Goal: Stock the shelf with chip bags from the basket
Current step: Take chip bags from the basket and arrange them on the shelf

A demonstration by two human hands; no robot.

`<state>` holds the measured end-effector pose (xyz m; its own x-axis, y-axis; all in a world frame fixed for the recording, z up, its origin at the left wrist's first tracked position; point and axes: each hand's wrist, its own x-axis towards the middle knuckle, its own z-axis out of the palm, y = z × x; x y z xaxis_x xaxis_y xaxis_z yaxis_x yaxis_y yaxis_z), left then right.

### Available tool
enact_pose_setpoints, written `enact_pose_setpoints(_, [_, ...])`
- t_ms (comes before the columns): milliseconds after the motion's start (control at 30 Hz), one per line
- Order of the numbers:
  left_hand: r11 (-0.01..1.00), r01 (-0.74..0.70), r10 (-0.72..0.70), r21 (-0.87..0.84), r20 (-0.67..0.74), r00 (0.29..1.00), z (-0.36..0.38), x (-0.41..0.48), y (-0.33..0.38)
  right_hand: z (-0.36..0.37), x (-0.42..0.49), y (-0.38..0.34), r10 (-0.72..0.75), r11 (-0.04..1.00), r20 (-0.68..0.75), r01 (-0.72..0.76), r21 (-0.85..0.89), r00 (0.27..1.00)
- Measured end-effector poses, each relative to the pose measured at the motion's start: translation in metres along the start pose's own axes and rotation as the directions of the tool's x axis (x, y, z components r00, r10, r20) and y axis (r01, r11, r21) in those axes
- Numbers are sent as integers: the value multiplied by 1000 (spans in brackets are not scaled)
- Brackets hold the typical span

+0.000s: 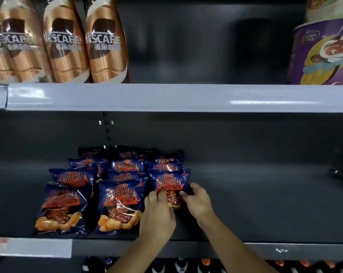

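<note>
On the shelf [255, 203], my left grip [157, 212] and right grip [198, 201] pinch a chip bag [169, 179] into place; next, release gently.

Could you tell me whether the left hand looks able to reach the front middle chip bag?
Probably yes: the left hand sits right beside the front middle chip bag with nothing between them, but it is holding the right-row bag with the right hand and must release first.
</note>
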<state>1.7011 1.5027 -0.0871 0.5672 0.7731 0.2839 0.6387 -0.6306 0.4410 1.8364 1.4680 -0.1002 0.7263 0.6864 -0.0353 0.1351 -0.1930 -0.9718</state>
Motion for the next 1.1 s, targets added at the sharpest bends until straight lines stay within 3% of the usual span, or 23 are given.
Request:
enact_pose_setpoints(133, [1000,-16,16,3,5,1000,0,1,0,-7,1,-5,27,999,45,-28,20,999])
enact_pose_setpoints(200, [998,-41,42,37,-36,998,-3,-1,0,-15,-2,-6,41,987,64,-51,152,997])
enact_pose_setpoints(333, [984,-179,176,-23,-113,978,-7,-3,11,-44,-11,-20,53,950,-98,-20,311,994])
enact_pose_setpoints(467, [943,-249,251,-220,-18,968,3,0,39,-84,-18,-36,-2,922,-177,71,380,984])
enact_pose_setpoints(600, [858,-218,312,-465,133,941,25,1,84,-139,-34,-43,-61,902,-213,145,408,975])
enact_pose_setpoints(700, [820,-191,349,-539,205,914,45,-4,129,-191,-56,-36,-70,889,-277,186,419,958])
enact_pose_setpoints(833, [736,-211,484,-643,282,828,78,-26,205,-269,-87,-11,-35,898,-405,207,389,914])
enact_pose_setpoints(1100, [659,-221,696,-719,471,542,181,-119,341,-423,-177,101,187,906,-668,136,400,720])
